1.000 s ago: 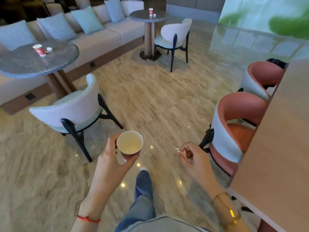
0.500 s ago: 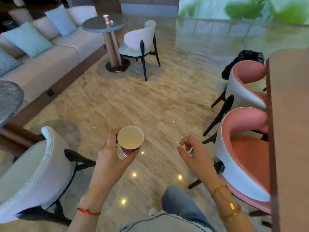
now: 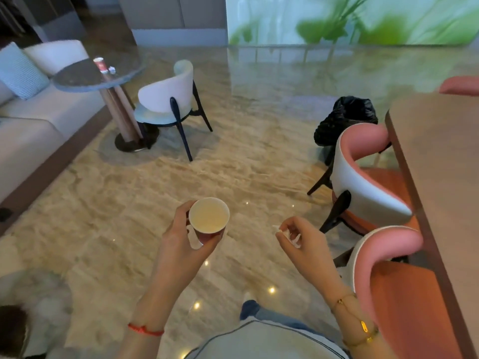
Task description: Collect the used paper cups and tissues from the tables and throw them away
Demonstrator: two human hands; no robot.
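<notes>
Paper cup (image 3: 209,218) is sitting upright in the left hand (image 3: 185,244), whose thumb and fingers are curling round its red lower wall, with the pale inside of the cup showing. Just to its right, the right hand (image 3: 302,240) is pinching a small white tissue (image 3: 286,233) between its curled fingertips. Both hands are hanging over the glossy marbled floor (image 3: 145,203), near each other but apart. Further off on the left, a second cup (image 3: 100,65) in red and white is standing on a round dark table (image 3: 88,77) with a small crumpled tissue (image 3: 112,70) just beside it. A white chair (image 3: 166,97) is standing at that table, and a pale sofa (image 3: 33,125) with a light blue cushion (image 3: 19,71) is running behind it. On the right, two pink chairs (image 3: 368,174) are standing along a wooden counter (image 3: 440,164). A black bin bag (image 3: 344,117) is sitting on the floor beyond the farther pink chair, partly hidden by it.
</notes>
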